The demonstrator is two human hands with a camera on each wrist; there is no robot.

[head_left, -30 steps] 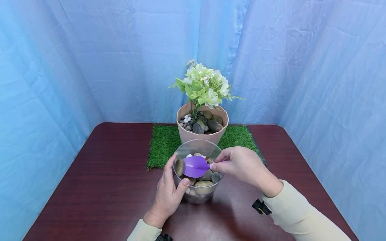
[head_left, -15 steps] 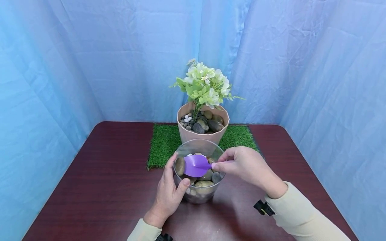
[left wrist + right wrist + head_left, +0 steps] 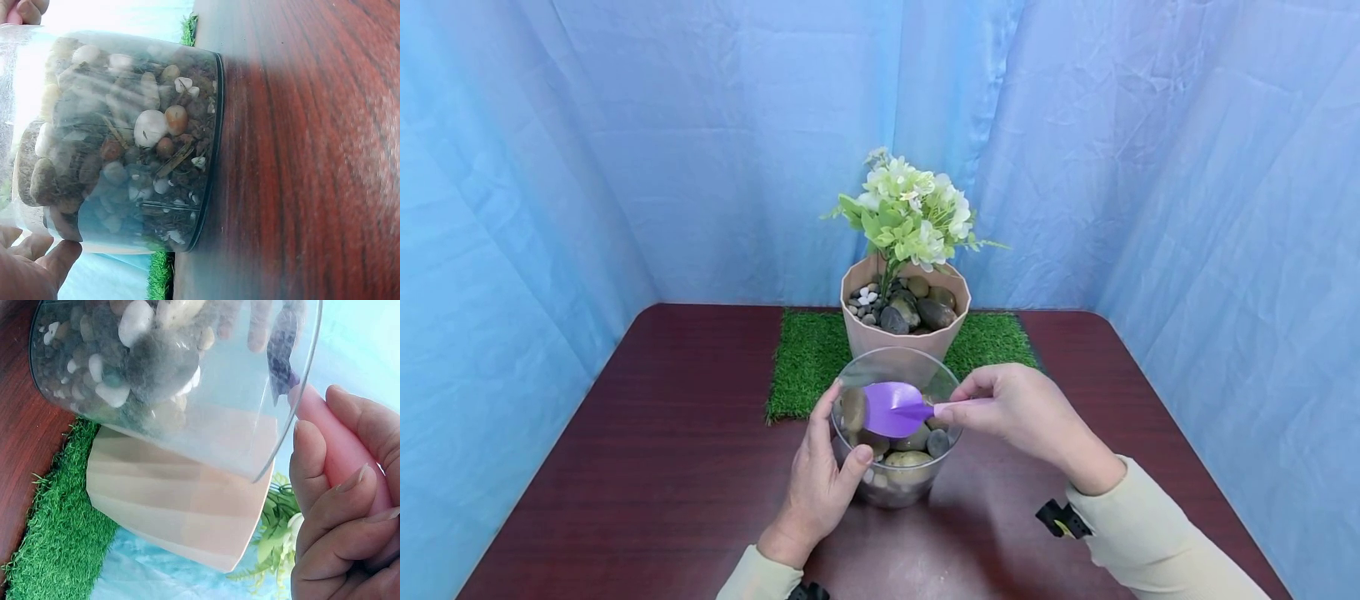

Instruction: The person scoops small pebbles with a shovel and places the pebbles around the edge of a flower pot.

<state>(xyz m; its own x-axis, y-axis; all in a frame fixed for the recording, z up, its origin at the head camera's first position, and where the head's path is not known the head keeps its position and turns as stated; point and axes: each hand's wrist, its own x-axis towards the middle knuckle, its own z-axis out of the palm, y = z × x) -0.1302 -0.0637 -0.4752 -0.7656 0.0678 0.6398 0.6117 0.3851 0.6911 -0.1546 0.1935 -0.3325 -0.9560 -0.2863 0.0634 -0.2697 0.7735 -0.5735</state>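
A small trowel with a purple blade (image 3: pixel 891 408) is over the clear round container (image 3: pixel 891 362) in the head view. My right hand (image 3: pixel 1022 412) grips its pink handle (image 3: pixel 342 445), thumb and fingers wrapped along it in the right wrist view. At the blade's left end, inside the container, is a brown oval stone (image 3: pixel 853 409). My left hand (image 3: pixel 816 479) holds the container's left side, thumb on the near wall below the rim and fingers along the outside. Large stones fill the lower part, with small white and brown pebbles (image 3: pixel 150 128) beneath them.
Behind the container, a beige pot (image 3: pixel 904 340) holds stones and a white-flowered plant (image 3: pixel 910 208). It stands on a green artificial grass mat (image 3: pixel 808 367). The dark red wooden table (image 3: pixel 647 450) is bordered by blue curtains (image 3: pixel 737 150) at the back and sides.
My right hand has drawn the trowel slightly to the right. The brown stone by the blade has shifted a little right and now looks blurred. My left hand stays in place.
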